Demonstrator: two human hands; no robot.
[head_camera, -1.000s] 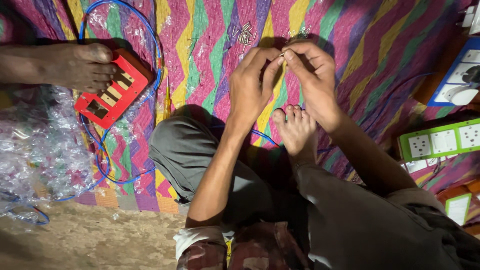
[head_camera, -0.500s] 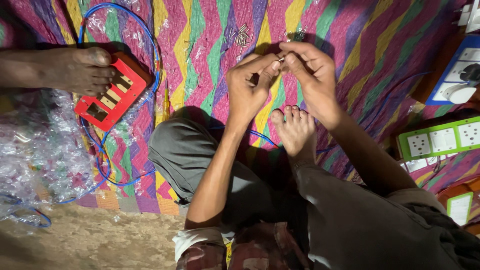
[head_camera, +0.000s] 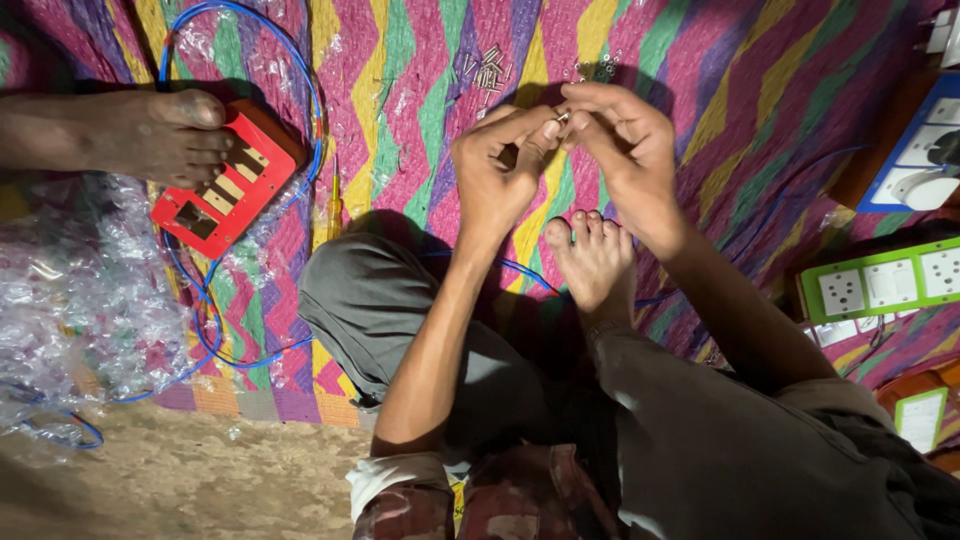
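Metal screw (head_camera: 562, 117), tiny, pinched between fingertips of left hand (head_camera: 495, 170) and right hand (head_camera: 625, 150), above the mat (head_camera: 760, 100). Best kept steady, grip firm, close over loose screws (head_camera: 487, 70) so nothing dropped gets lost.

We sit on the floor of a small home workshop for electrical fittings: a zigzag woven mat (head_camera: 700, 90) over bare ground, blue wire (head_camera: 300, 90) looped about, a red switch frame (head_camera: 225, 190), green socket plate (head_camera: 885, 285), loose screws (head_camera: 487, 70) and crumpled plastic wrapping (head_camera: 70, 300).
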